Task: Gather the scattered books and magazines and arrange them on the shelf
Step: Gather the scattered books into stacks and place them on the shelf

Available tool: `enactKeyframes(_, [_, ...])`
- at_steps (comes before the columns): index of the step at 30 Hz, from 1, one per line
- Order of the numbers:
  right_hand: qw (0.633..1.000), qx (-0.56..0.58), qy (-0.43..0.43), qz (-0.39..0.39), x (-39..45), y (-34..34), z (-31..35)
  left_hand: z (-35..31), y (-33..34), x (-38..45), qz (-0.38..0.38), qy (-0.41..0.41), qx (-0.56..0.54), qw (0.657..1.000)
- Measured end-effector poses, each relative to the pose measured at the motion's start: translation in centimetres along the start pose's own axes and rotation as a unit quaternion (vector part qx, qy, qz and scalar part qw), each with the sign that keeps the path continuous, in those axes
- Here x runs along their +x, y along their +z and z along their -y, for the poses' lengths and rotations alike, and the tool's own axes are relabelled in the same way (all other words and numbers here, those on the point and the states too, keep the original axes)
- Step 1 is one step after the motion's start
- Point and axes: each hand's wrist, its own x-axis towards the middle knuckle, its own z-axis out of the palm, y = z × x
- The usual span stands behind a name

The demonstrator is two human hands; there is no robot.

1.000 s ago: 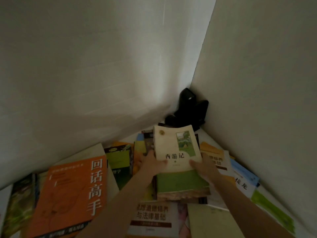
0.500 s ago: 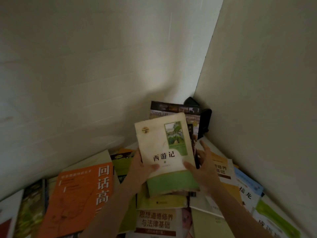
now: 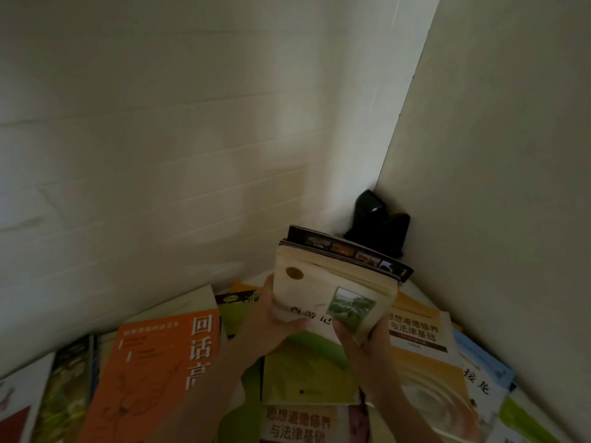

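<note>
A thick cream book (image 3: 323,292) with a green picture on its cover is lifted above the pile, tilted with its top edge away from me. A dark magazine (image 3: 351,254) lies against its back. My left hand (image 3: 275,318) grips the stack's left edge. My right hand (image 3: 361,340) grips its lower right corner. Under them lie scattered books: an orange one (image 3: 153,362) at the left, a yellow-green one (image 3: 303,372) below the hands, and a yellow and white textbook (image 3: 425,343) at the right.
White walls (image 3: 160,139) meet in a corner behind the pile, with a white panel (image 3: 495,187) at the right. A black object (image 3: 377,222) stands in that corner. More books cover the surface at the far left (image 3: 64,394) and far right (image 3: 486,382).
Both hands raised the cream book off the pile, with the dark magazine showing behind it by the middle frame. The stack now leans further away from me, toward the corner.
</note>
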Motion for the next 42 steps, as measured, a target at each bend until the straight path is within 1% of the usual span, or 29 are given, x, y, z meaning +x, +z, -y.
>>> enactKeyframes(3, [0.999,0.002,-0.02,-0.032,0.1,1.0,-0.2,0.2,0.1,-0.1,-0.016,0.005,-0.015,1.0])
enactKeyframes(5, [0.999,0.01,-0.02,-0.033,0.2,1.0,-0.3,0.0,0.0,0.1,-0.026,0.011,-0.005,1.0])
enactKeyframes(8, [1.0,-0.006,-0.006,-0.012,0.3,0.3,-1.1,0.4,-0.3,0.2,-0.016,0.006,0.029,0.999])
enactKeyframes(11, [0.999,-0.014,-0.003,-0.034,0.2,0.7,-1.8,1.3,0.0,-0.1,-0.005,-0.015,0.041,0.999])
enactKeyframes(16, [0.997,0.004,-0.021,-0.072,0.1,2.3,-1.0,1.4,1.5,-0.1,-0.048,-0.023,-0.038,0.998])
enactKeyframes(19, [0.998,0.011,0.009,-0.06,-0.2,1.4,-1.7,2.1,1.7,-0.5,-0.027,-0.01,-0.017,0.999])
enactKeyframes(21, [0.999,0.0,0.039,-0.034,-0.4,1.1,-2.0,2.5,1.6,-1.2,-0.013,-0.004,-0.005,1.0])
enactKeyframes(23, [0.998,-0.016,0.048,-0.025,-0.7,1.1,-1.7,2.2,1.1,-1.7,-0.007,0.002,0.038,0.999])
enactKeyframes(25, [0.998,-0.043,0.037,-0.029,-0.6,1.4,-1.0,0.8,0.0,-2.5,-0.003,-0.004,0.046,0.999])
enactKeyframes(26, [0.998,-0.059,0.033,-0.017,-0.8,1.7,-0.4,0.1,-0.9,-2.9,-0.006,-0.027,0.022,0.999])
enactKeyframes(28, [0.997,-0.062,0.049,0.024,-1.2,2.9,1.7,-2.4,-3.6,-4.2,-0.018,-0.071,0.02,0.997])
enactKeyframes(30, [0.991,-0.048,0.095,0.086,-2.2,4.8,4.4,-4.2,-7.3,-6.1,-0.034,-0.128,0.093,0.987])
enactKeyframes(31, [0.984,-0.052,0.123,0.122,-2.9,6.0,5.7,-4.7,-9.4,-7.6,-0.038,-0.158,0.109,0.981])
enactKeyframes(34, [0.956,-0.062,0.183,0.221,-5.4,10.2,8.3,-5.1,-14.6,-12.8,-0.053,-0.238,0.098,0.965])
enactKeyframes(36, [0.939,-0.092,0.183,0.277,-7.0,13.0,8.4,-4.8,-17.0,-16.3,-0.074,-0.264,0.105,0.956])
enactKeyframes(38, [0.925,-0.134,0.157,0.32,-8.3,15.3,8.3,-4.3,-18.7,-18.7,-0.102,-0.291,0.121,0.944])
enactKeyframes(40, [0.918,-0.165,0.133,0.334,-9.4,16.9,7.5,-3.0,-19.4,-20.1,-0.12,-0.329,0.114,0.93])
enactKeyframes(42, [0.911,-0.226,0.12,0.324,-10.3,17.6,6.6,-1.2,-19.3,-20.8,-0.131,-0.351,0.151,0.915])
